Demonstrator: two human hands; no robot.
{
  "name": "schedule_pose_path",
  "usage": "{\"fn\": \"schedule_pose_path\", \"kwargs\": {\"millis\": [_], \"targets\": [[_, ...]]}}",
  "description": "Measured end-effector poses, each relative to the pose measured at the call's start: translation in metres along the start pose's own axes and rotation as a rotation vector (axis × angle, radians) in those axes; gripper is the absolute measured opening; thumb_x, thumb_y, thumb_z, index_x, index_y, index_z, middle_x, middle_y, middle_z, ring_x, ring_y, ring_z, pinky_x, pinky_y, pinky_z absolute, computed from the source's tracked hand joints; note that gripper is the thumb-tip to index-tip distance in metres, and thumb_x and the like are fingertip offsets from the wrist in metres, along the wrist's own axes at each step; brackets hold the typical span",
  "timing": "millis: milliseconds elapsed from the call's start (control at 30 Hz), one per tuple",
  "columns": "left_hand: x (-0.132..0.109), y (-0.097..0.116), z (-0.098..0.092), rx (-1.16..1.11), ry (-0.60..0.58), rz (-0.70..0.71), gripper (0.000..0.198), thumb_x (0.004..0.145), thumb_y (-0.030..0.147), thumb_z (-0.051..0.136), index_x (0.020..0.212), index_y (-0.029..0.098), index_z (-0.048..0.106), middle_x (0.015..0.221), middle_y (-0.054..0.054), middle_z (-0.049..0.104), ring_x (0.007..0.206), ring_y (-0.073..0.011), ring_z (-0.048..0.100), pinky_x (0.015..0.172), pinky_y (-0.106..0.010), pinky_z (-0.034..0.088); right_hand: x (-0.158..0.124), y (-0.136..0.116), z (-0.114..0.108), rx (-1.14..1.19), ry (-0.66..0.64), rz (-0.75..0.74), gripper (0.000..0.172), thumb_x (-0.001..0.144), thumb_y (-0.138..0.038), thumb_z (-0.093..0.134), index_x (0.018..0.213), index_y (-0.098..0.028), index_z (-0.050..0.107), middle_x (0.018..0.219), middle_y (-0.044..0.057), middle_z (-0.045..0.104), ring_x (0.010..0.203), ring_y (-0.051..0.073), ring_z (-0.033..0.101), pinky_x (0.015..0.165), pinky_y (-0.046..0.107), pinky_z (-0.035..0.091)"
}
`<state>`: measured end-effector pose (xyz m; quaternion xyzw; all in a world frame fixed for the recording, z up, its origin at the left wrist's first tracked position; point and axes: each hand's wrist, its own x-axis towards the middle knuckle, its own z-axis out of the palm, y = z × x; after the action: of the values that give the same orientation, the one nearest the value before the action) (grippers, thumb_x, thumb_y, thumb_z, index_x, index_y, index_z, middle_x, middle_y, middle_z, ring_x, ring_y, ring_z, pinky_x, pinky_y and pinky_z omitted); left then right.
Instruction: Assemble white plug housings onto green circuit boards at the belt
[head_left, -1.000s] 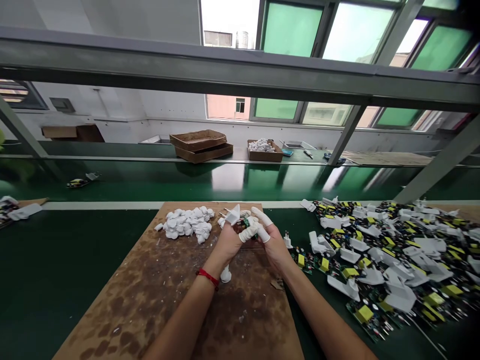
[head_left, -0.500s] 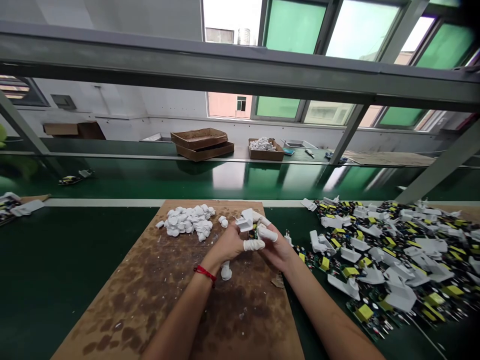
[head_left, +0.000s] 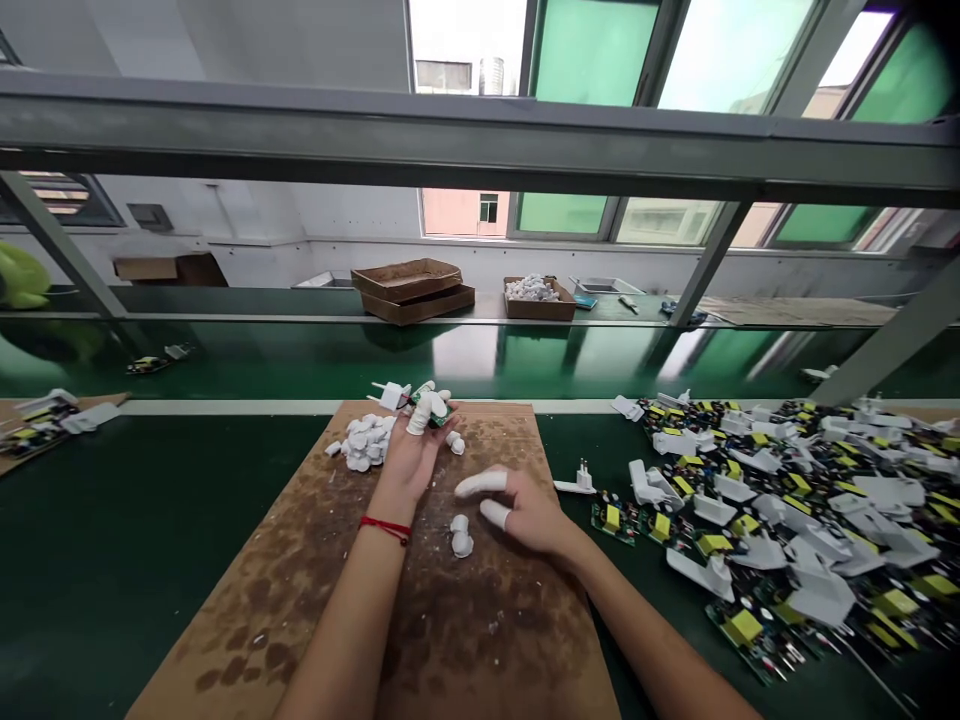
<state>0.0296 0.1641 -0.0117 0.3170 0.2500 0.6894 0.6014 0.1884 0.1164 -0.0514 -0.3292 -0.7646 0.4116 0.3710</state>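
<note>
My left hand (head_left: 409,450), with white finger cots, reaches to the far edge of the brown pressboard mat (head_left: 480,640) and grips a small green circuit board (head_left: 433,407) at its fingertips. A white pronged plug piece (head_left: 391,396) sits just beyond those fingers, and I cannot tell whether it is joined to the board. My right hand (head_left: 521,508) hovers over the mat with its capped fingers apart, holding nothing. A small white plug part (head_left: 460,537) lies on the mat between my hands. Left of my left wrist is a heap of white caps (head_left: 364,443).
A pronged white plug (head_left: 576,481) lies on the green workbench (head_left: 187,560) near my right hand. Further right spreads a large pile of circuit boards and white casings (head_left: 787,520). Beyond a green belt (head_left: 450,355), a shelf holds brown trays (head_left: 411,291) and a box of white parts (head_left: 539,299).
My hands have come apart. The left moved forward to the mat's far edge with the board, and the right drew back and to the right, now empty.
</note>
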Motion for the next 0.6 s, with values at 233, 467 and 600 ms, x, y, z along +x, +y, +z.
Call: {"fn": "schedule_pose_path", "kwargs": {"millis": [233, 467, 600], "targets": [[-0.003, -0.013, 0.003, 0.059, -0.046, -0.100, 0.042, 0.067, 0.039, 0.077, 0.100, 0.018, 0.063, 0.087, -0.004, 0.070, 0.073, -0.0150, 0.066, 0.064, -0.023, 0.052, -0.001, -0.008, 0.007, -0.221, -0.248, -0.191, 0.037, 0.074, 0.000, 0.051, 0.097, -0.022, 0.070, 0.093, 0.003, 0.071, 0.097, 0.018, 0.057, 0.093, 0.029, 0.040], [-0.011, -0.015, 0.009, 0.194, -0.146, -0.135, 0.054, 0.053, 0.051, 0.082, 0.088, 0.014, 0.064, 0.084, -0.005, 0.068, 0.073, -0.0160, 0.064, 0.064, -0.025, 0.049, 0.001, -0.005, 0.010, -0.625, -0.188, -0.127, 0.017, 0.085, -0.034, 0.059, 0.086, -0.019, 0.066, 0.084, 0.006, 0.066, 0.082, 0.020, 0.052, 0.075, 0.030, 0.037], [-0.010, -0.018, 0.010, 0.339, -0.126, -0.104, 0.056, 0.052, 0.052, 0.081, 0.088, 0.014, 0.063, 0.084, -0.006, 0.068, 0.071, -0.0155, 0.062, 0.067, -0.027, 0.047, 0.001, -0.007, 0.013, -0.824, -0.121, -0.055, 0.028, 0.088, -0.041, 0.053, 0.077, -0.016, 0.061, 0.080, 0.008, 0.064, 0.082, 0.022, 0.053, 0.071, 0.030, 0.033]]}}
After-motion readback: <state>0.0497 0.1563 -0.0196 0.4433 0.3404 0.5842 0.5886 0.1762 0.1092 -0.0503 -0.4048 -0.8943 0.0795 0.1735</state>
